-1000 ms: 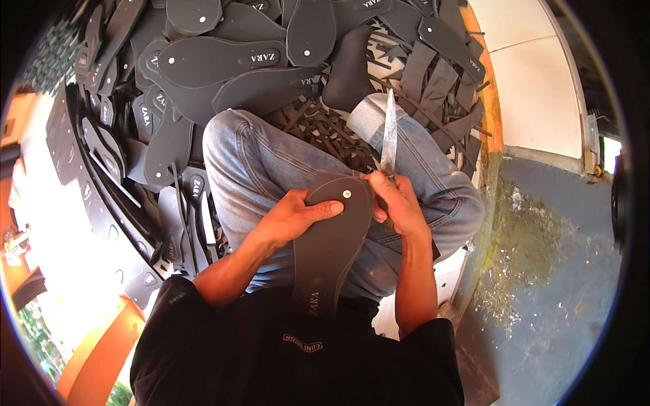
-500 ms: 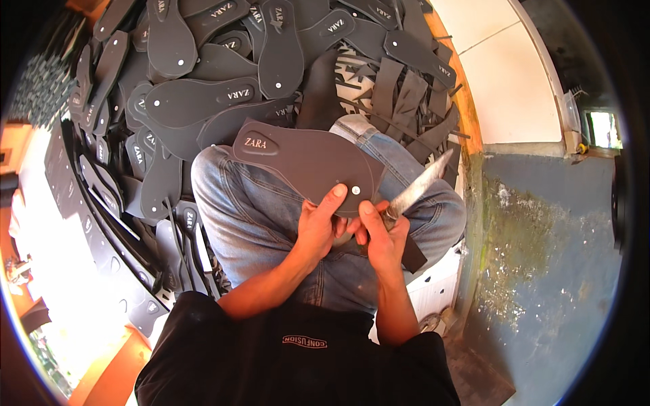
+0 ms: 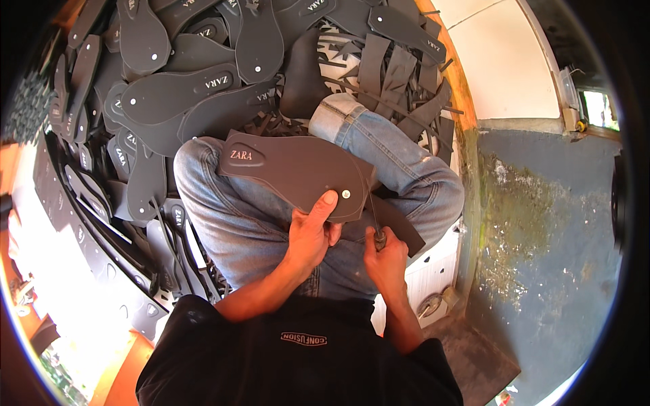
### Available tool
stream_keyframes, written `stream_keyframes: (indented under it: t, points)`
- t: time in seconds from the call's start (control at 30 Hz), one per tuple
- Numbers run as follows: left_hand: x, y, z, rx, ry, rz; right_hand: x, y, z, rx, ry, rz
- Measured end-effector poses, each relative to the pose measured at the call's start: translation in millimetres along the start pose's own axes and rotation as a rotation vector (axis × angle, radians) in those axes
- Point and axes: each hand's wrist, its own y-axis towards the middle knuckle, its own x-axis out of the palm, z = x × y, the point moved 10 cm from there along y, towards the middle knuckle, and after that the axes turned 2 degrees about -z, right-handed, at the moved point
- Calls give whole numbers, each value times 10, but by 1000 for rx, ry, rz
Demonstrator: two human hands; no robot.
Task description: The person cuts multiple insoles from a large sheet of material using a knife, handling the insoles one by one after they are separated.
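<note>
My left hand (image 3: 308, 237) is closed on a dark grey foam shoe sole (image 3: 288, 166), thumb on top near a small white dot and fingers beneath. The sole lies tilted above my crossed, jean-clad legs. My right hand (image 3: 387, 262) grips a knife (image 3: 380, 239) by its handle. The narrow blade is seen nearly edge-on, pointing away from me along the sole's right end. It looks close to that edge, but I cannot tell whether it touches. A dark foam piece (image 3: 404, 229) rests on my lap just beyond the right hand.
Many similar foam soles (image 3: 183, 95) are heaped ahead and to the left. Dark offcut strips (image 3: 396, 78) lie at the far right beside a wooden edge (image 3: 455, 88). A stained blue-grey surface (image 3: 542, 237) is to the right, with a brown slab (image 3: 474, 352) near my right elbow.
The knife has swung from pointing right to lying along the sole's right end. My right hand has moved away from the sole's edge, while my left keeps hold. The view has shifted slightly.
</note>
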Motion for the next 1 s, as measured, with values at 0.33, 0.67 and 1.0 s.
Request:
stream_keyframes:
  t: [0.33, 0.67, 1.0]
  points:
    - [-372, -264, -71, -67, 168, 41, 297, 556, -496, -297, 20, -124]
    - [-931, -446, 264, -99, 278, 131, 798, 176, -530, -11, 695, -664]
    - [-854, -46, 942, -81, 245, 61, 735, -12, -451, -141, 303, -462]
